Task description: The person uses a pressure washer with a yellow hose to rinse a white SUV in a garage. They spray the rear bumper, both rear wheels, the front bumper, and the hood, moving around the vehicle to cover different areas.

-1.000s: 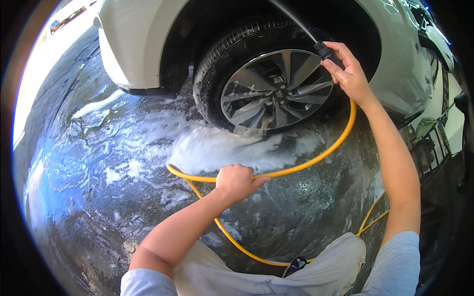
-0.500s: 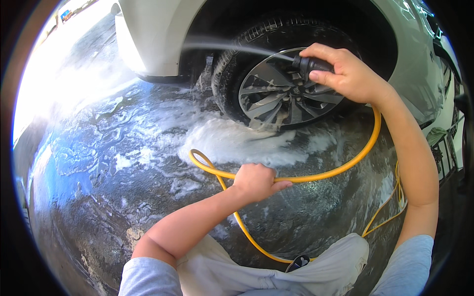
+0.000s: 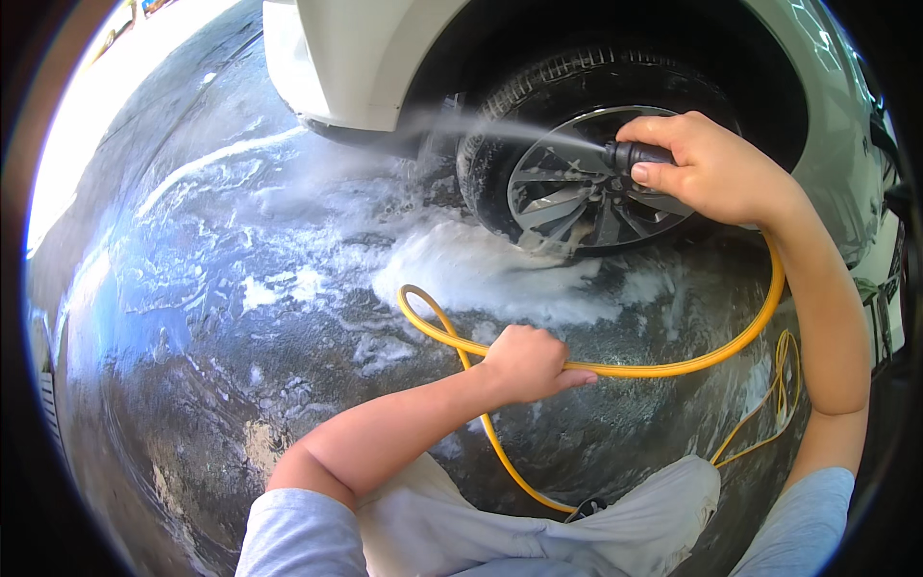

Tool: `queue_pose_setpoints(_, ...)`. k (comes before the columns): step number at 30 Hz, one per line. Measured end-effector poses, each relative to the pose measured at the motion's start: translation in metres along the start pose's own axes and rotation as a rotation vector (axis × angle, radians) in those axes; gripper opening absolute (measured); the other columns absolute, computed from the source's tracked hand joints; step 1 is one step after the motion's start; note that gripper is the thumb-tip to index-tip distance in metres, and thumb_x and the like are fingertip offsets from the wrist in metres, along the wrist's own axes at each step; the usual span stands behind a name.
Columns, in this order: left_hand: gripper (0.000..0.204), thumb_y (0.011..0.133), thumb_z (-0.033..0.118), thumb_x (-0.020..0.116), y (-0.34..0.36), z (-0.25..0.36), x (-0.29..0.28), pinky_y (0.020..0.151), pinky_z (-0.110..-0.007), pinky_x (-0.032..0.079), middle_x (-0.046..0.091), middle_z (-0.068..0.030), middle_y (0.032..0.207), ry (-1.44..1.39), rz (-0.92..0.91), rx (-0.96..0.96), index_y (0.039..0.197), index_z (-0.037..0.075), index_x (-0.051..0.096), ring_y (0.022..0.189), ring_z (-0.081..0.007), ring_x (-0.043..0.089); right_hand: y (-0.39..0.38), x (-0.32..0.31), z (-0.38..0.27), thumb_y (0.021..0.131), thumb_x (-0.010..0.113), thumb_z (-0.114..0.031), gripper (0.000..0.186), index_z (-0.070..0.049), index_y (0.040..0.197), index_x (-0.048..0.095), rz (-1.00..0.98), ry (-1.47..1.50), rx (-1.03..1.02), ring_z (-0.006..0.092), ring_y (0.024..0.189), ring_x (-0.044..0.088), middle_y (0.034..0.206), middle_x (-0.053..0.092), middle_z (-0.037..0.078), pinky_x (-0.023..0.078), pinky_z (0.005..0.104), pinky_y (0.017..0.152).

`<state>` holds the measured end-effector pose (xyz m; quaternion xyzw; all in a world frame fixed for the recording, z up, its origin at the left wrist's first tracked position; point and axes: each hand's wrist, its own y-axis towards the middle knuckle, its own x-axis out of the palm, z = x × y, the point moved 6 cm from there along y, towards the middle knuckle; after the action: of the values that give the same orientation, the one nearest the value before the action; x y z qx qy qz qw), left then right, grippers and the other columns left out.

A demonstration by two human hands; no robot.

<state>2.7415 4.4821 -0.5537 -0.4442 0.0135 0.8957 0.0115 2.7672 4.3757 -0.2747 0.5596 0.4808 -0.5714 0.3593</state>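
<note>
My right hand (image 3: 716, 173) is closed round a black spray nozzle (image 3: 636, 155) in front of the car wheel (image 3: 606, 173). A white jet of water (image 3: 538, 135) leaves its tip toward the left, crossing the tire and reaching the wheel arch by the bumper. Below, my left hand (image 3: 531, 365) grips the yellow hose (image 3: 673, 368). From there the hose curves up on the right to my right wrist, and makes a loop to the left of my left hand. Suds and dirt wet the grey spokes and the tread.
The white car's bumper (image 3: 336, 67) overhangs at the upper left. White foam (image 3: 481, 269) spreads over the wet dark floor (image 3: 240, 375) below the tire. Thinner coils of hose (image 3: 784, 385) lie by my right arm, and a floor grate (image 3: 48, 404) shows at the far left.
The whole view has shifted, so the car, hose and both hands appear farther right and slightly lower. The jet still sprays left, and both hands keep their holds.
</note>
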Motion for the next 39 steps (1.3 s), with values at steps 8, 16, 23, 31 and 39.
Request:
queue_pose_setpoints(8, 0.08, 0.096, 0.082, 0.05, -0.003, -0.013, 0.0, 0.064, -0.049, 0.057, 0.069, -0.0138, 0.065, -0.013, -0.015, 0.027, 0.074, 0.008, 0.074, 0.065, -0.0379, 0.071, 0.021, -0.004, 0.033, 0.103, 0.063, -0.022, 0.032, -0.003, 0.128, 0.071, 0.033, 0.285, 0.213, 0.0064, 0.054, 0.052, 0.08, 0.063, 0.001, 0.046, 0.0225, 0.051)
queue_pose_setpoints(16, 0.081, 0.096, 0.082, 0.05, -0.006, -0.026, 0.0, 0.065, -0.049, 0.057, 0.068, -0.014, 0.065, -0.026, -0.035, 0.054, 0.073, 0.008, 0.074, 0.065, -0.0377, 0.07, 0.022, 0.0, 0.04, 0.105, 0.062, -0.023, 0.04, -0.007, 0.141, 0.067, -0.056, 0.318, 0.308, 0.0032, 0.049, 0.051, 0.08, 0.066, 0.0, 0.038, 0.0194, 0.041)
queue_pose_setpoints(23, 0.082, 0.097, 0.08, 0.05, -0.003, -0.029, 0.004, 0.071, -0.049, 0.059, 0.073, -0.0158, 0.074, -0.062, -0.078, 0.096, 0.075, 0.006, 0.077, 0.076, -0.0384, 0.074, 0.017, -0.008, 0.033, 0.106, 0.061, -0.021, 0.046, -0.005, 0.149, 0.06, 0.026, 0.479, 0.302, 0.0011, 0.048, 0.051, 0.081, 0.066, 0.0, 0.036, 0.0164, 0.039)
queue_pose_setpoints(31, 0.082, 0.097, 0.081, 0.047, 0.004, -0.033, 0.009, 0.069, -0.049, 0.058, 0.072, -0.0142, 0.071, -0.076, -0.042, 0.145, 0.074, 0.008, 0.076, 0.072, -0.0389, 0.072, 0.008, -0.007, 0.014, 0.102, 0.066, -0.02, 0.049, -0.004, 0.148, 0.061, -0.105, 0.426, 0.364, 0.0023, 0.05, 0.052, 0.083, 0.069, 0.0, 0.039, 0.0187, 0.041)
queue_pose_setpoints(39, 0.082, 0.098, 0.08, 0.047, -0.006, -0.026, 0.018, 0.075, -0.049, 0.059, 0.074, -0.0157, 0.08, -0.09, -0.156, 0.257, 0.08, 0.007, 0.079, 0.081, -0.0387, 0.074, -0.006, 0.018, -0.034, 0.101, 0.066, -0.015, 0.048, -0.001, 0.146, 0.062, -0.196, 0.373, 0.351, 0.0037, 0.057, 0.05, 0.079, 0.062, -0.002, 0.044, 0.0225, 0.053)
